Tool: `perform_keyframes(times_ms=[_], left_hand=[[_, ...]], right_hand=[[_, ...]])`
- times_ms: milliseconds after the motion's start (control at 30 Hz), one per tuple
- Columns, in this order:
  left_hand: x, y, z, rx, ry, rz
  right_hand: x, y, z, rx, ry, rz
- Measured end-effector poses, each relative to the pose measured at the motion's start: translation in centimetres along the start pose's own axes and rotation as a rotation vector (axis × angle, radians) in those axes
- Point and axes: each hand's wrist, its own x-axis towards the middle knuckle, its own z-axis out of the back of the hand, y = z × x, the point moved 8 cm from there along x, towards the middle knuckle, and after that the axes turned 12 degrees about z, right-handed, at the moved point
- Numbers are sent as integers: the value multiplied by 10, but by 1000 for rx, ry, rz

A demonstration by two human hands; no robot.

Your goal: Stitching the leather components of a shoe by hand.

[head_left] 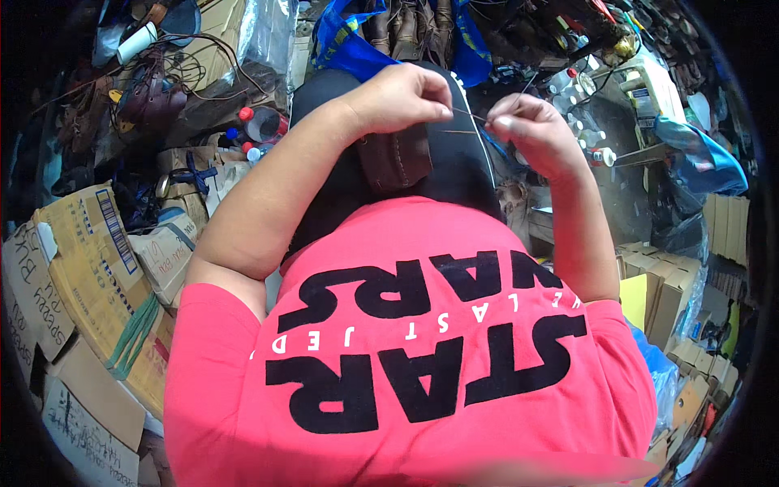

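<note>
A brown leather piece with a light row of stitches [403, 166], perhaps part of a shoe, rests on my lap between my dark-clad thighs. My left hand [406, 97] is above it, its fingers closed in a pinch. To its right, my right hand [529, 130] is also pinched, holding a thin dark thread [466, 114]. The thread stretches across the gap between both hands. A second thin strand [454, 131] runs just below it, toward the leather. Whether a needle is in the right fingers is too small to tell.
Beyond my knees, a blue bag [345, 36] holds brown leather shoes [406, 32]. Bottles with coloured caps [264, 126] lie at the left, more bottles [588, 134] at the right. Cardboard boxes [89, 252] crowd my left side; stacked cartons [661, 296] stand on my right.
</note>
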Motion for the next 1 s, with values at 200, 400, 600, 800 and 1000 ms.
perform_keyframes(times_ms=[200, 400, 600, 800, 1000], left_hand=[[-18, -9, 2, 56, -62, 60], [-6, -12, 12, -543, -252, -86], [5, 16, 31, -947, -476, -78], [-31, -9, 18, -1336, 29, -241], [-94, -45, 75, -921, -360, -440]], right_hand=[[9, -9, 16, -545, -280, 8], [22, 14, -2, -184, -439, 246], [-4, -5, -1, -294, -433, 258], [-47, -55, -1, 279, -478, 154], [42, 0, -72, 941, -13, 223]])
